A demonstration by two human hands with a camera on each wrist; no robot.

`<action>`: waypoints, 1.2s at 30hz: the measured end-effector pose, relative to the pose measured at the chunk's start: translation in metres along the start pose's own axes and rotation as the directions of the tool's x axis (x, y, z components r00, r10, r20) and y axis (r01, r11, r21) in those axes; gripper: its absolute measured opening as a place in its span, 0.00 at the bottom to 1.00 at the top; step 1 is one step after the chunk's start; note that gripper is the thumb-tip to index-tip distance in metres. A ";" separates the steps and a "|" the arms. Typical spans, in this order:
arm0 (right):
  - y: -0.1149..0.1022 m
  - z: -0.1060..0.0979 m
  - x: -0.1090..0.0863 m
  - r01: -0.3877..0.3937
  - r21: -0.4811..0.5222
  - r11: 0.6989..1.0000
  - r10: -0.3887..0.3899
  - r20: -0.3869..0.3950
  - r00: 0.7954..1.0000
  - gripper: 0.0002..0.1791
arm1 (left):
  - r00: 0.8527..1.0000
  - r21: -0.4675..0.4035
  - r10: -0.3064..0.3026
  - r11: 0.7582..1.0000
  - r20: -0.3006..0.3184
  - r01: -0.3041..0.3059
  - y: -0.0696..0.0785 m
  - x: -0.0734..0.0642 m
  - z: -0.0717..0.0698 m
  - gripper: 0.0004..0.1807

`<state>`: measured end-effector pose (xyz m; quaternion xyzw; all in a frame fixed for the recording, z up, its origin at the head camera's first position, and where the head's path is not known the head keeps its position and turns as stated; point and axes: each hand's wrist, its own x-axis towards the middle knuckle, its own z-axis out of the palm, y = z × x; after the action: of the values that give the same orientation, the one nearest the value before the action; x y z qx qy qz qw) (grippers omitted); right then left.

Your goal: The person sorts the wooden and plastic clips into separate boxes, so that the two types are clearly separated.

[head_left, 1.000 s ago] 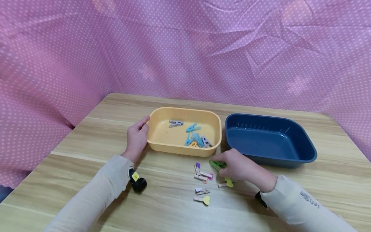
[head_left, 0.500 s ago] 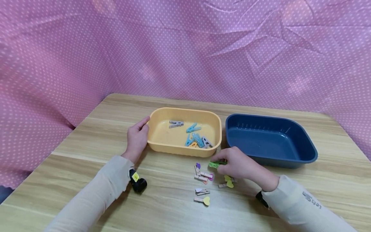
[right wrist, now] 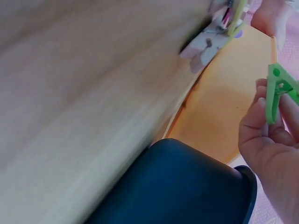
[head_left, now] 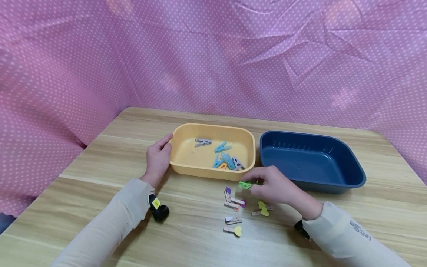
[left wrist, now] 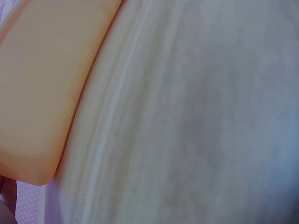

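Observation:
Between the fingers and thumb of my right hand (head_left: 273, 186) is a bright green clothespin (head_left: 245, 185), raised just off the table near the yellow tub's front right corner. In the right wrist view the clothespin (right wrist: 272, 105) shows its two arms and a round hole. My left hand (head_left: 158, 157) holds the left end of the yellow tub (head_left: 207, 171), thumb by the rim; its other fingers are mostly hidden. Inside that tub lie several blue, grey and orange clothespins, such as a blue one (head_left: 228, 161). The left wrist view shows mainly the tub's wall (left wrist: 51, 84).
A dark blue tub (head_left: 307, 163) stands right of the yellow one, with nothing visible inside. In front lie several small wooden clothespins with hearts, including one with a yellow heart (head_left: 237, 231) and a pair with yellow hearts (head_left: 264, 211). Pink dotted cloth (head_left: 213, 66) hangs behind the table.
My right hand has lifted the green clothespin slightly from the table and moved it toward the yellow tub. The left hand and both tubs have stayed in place.

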<state>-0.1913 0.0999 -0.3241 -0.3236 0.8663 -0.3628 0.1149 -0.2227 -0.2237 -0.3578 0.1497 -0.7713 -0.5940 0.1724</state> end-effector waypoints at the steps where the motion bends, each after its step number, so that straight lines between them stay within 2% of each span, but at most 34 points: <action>1: 0.000 0.000 0.000 -0.012 0.013 1.000 0.012 -0.010 1.000 0.17 | 1.000 -0.001 0.002 1.000 0.000 -0.002 0.000 0.000 0.000 0.20; 15: 0.002 -0.004 -0.001 -0.024 0.128 0.992 0.043 -0.147 0.988 0.16 | 1.000 0.001 -0.007 1.000 0.000 0.007 0.001 -0.001 0.000 0.20; 36: -0.006 -0.003 0.007 -0.060 0.278 0.959 0.130 -0.242 0.962 0.15 | 1.000 0.003 -0.021 1.000 0.005 0.021 0.002 0.001 -0.001 0.21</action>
<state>-0.1955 0.0937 -0.3175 -0.2129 0.8314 -0.5095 0.0615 -0.2233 -0.2244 -0.3559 0.1566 -0.7712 -0.5949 0.1639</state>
